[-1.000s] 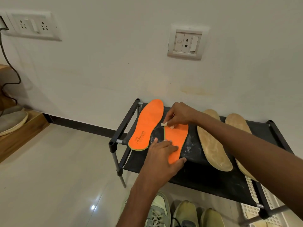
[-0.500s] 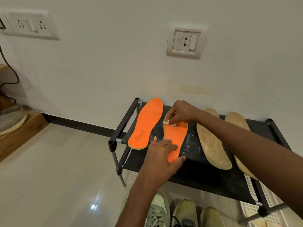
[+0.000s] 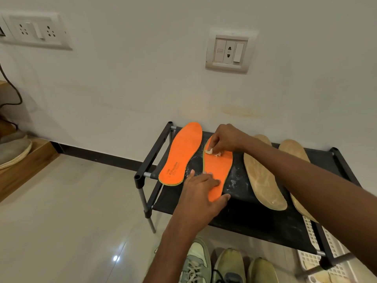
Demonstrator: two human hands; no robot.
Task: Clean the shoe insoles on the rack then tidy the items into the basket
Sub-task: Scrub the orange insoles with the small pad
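Observation:
Two orange insoles lie on the black shoe rack (image 3: 255, 217). The left orange insole (image 3: 180, 154) lies untouched near the rack's left end. My left hand (image 3: 201, 197) presses flat on the heel half of the right orange insole (image 3: 219, 166). My right hand (image 3: 226, 138) pinches a small white wad of tissue (image 3: 212, 152) against that insole's toe end. Two tan insoles (image 3: 263, 176) (image 3: 293, 150) lie to the right, the far one partly hidden by my right forearm. A white lattice basket (image 3: 318, 260) sits on the floor under the rack's right end.
White dust specks mark the rack fabric between the insoles. Several green-grey shoes (image 3: 228, 266) stand on the floor below the rack. A wall with two socket plates (image 3: 228, 52) rises directly behind. A wooden step (image 3: 24, 166) with a cushion is at the left.
My right hand with the tissue has shifted slightly along the toe end of the right orange insole. My left hand stays pressed on the heel end.

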